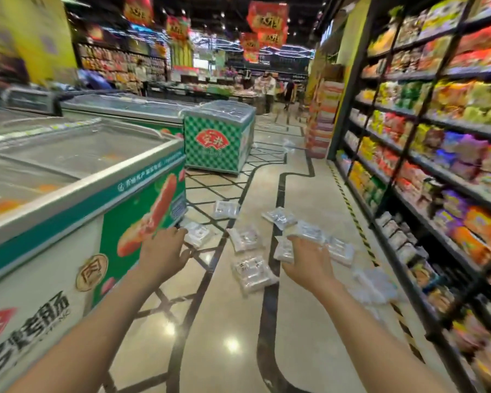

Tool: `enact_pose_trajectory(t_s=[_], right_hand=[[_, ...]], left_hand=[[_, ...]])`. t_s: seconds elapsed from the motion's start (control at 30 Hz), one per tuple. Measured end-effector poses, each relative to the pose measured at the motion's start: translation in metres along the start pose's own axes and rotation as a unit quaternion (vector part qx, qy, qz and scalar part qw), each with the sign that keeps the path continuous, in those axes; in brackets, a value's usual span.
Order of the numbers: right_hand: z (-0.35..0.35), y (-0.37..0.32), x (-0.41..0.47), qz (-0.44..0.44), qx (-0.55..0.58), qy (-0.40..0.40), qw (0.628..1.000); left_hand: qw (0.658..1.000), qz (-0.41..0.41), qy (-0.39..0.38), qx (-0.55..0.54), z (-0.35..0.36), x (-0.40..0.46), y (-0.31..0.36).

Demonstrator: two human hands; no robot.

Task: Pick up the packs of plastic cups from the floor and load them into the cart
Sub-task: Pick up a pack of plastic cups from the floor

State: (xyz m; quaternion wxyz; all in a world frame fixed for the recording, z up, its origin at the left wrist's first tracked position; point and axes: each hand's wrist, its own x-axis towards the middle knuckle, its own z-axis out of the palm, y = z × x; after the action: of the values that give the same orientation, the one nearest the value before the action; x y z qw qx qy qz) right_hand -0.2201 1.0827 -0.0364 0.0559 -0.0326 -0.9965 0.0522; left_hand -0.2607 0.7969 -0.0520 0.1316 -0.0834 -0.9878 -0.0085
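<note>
Two bare hands, left hand (165, 252) and right hand (304, 260), are reaching forward with relaxed fingers, holding nothing. Several clear plastic-wrapped packs of cups (253, 275) are lying scattered on the glossy tiled floor (233, 336) just ahead, between a green-and-white chest freezer (102, 222) and snack shelves (425, 177). Taking the nearest pack first, gripping it across its middle, is likely working best; no cart is showing.

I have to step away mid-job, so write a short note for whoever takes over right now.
Left hand: held out over the floor, fingers relaxed, no grip on anything.
Right hand: likewise out and empty, as far as the blur shows.
Packs of plastic cups: about eight lie scattered on the tiled floor between the chest freezer and the snack shelves.
Done: nothing loaded that I can see; no cart is in view.
Left: pick up every pack and find the cart.
</note>
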Motion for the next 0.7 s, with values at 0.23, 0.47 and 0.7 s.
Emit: enact_pose_trajectory(t_s=[0.23,0.47,0.7], right_hand=[[0.02,-0.041,0.169,-0.028,0.043,-0.006,0.999],[0.053,-0.079,0.311,-0.031,0.078,-0.026,0.996],[0.117,-0.133,0.463,-0.005,0.09,-0.034,0.995]], left_hand=[[0.999,-0.034,0.002,0.021,0.018,0.145,-0.053],[0.999,-0.049,-0.013,0.014,0.071,0.274,-0.097],[0.997,-0.068,-0.024,-0.01,0.155,0.397,-0.176]])
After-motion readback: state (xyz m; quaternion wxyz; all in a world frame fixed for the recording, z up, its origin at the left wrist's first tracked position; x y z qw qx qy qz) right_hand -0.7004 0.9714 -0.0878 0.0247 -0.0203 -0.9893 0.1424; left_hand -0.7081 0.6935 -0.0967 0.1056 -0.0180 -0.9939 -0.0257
